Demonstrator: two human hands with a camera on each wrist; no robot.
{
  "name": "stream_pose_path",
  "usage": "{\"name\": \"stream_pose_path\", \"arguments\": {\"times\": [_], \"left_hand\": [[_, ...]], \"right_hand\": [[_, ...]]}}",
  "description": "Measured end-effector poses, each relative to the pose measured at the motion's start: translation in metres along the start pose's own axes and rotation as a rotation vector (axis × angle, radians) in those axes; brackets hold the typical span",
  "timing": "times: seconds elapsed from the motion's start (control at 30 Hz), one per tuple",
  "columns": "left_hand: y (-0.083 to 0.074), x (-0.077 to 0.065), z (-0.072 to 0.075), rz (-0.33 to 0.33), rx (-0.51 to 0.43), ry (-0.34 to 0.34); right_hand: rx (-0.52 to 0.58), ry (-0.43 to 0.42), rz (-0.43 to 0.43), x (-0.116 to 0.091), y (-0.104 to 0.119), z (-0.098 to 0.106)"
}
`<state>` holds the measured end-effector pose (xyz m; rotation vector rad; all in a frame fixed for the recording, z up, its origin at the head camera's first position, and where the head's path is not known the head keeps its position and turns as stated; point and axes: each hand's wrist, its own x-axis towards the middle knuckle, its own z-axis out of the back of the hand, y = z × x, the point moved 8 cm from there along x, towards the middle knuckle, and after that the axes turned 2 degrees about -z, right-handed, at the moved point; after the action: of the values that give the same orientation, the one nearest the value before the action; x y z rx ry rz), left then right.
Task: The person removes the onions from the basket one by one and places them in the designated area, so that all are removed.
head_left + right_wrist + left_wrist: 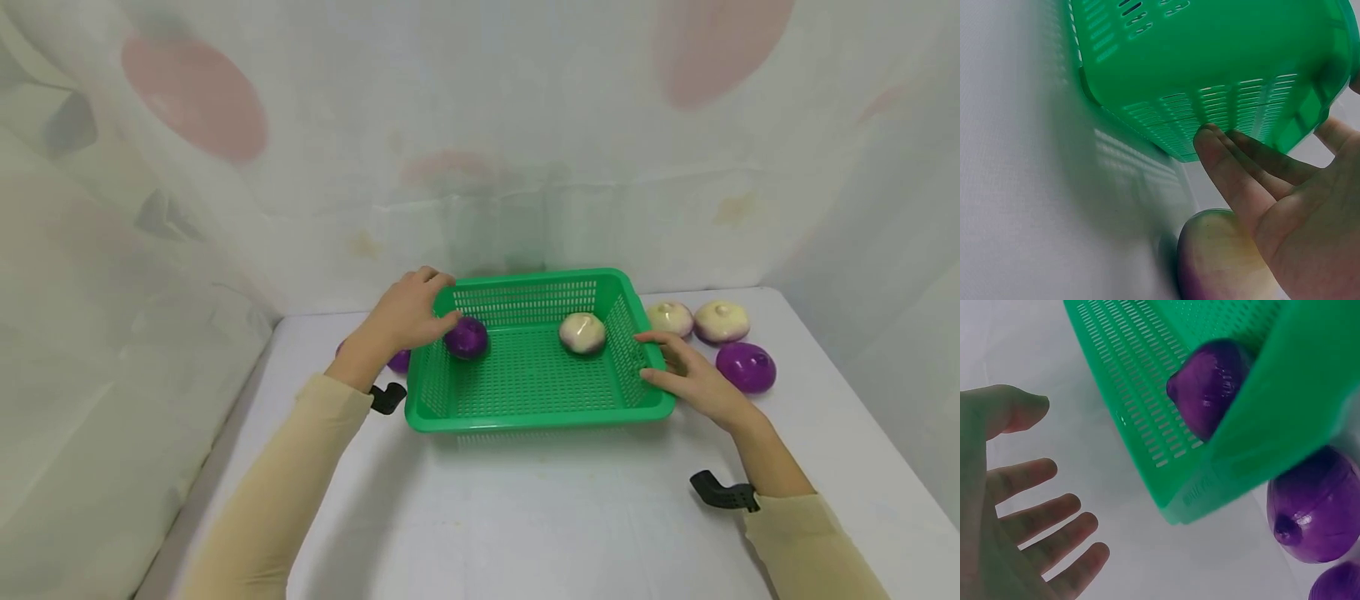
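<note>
A green plastic basket [532, 375] holds a purple onion [466, 338] at its left end and a cream, purple-tinged turnip or onion [582, 333] towards the right. My right hand [693, 379] grips the basket's right end at the rim. In the right wrist view, its fingers [1235, 169] lie against the outside of the slotted wall. My left hand [408, 310] is at the basket's left end with fingers spread. The left wrist view shows a gap between that hand and the basket, with nothing held.
To the right of the basket lie two cream, purple-tinged vegetables [722, 322] and another purple onion [746, 367]. More purple onions [1316, 506] sit beyond the left end, partly hidden by the left arm in the head view. A patterned white sheet [480, 125] hangs behind the table.
</note>
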<state>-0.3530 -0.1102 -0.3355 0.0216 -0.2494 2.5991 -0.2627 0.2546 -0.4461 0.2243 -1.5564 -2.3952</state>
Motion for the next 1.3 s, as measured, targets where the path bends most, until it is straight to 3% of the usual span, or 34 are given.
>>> {"name": "stream_pose_path", "arguments": {"times": [0.4,0.8,1.0,1.3], "left_hand": [[-0.016,0.023,-0.021,-0.042,0.118,0.072],[-0.015,0.043,-0.050,-0.034,0.215,0.161],[-0.020,0.045,-0.066,-0.014,0.224,0.235],[-0.019,0.044,-0.085,0.056,0.210,0.278]], "right_hand": [[0.007,0.000,0.000,0.001,-0.001,-0.001],[-0.006,-0.003,-0.004,0.001,0.000,-0.001],[-0.004,-0.001,-0.006,0.001,-0.001,-0.002],[-0.008,-0.003,0.002,0.000,0.001,-0.002]]}}
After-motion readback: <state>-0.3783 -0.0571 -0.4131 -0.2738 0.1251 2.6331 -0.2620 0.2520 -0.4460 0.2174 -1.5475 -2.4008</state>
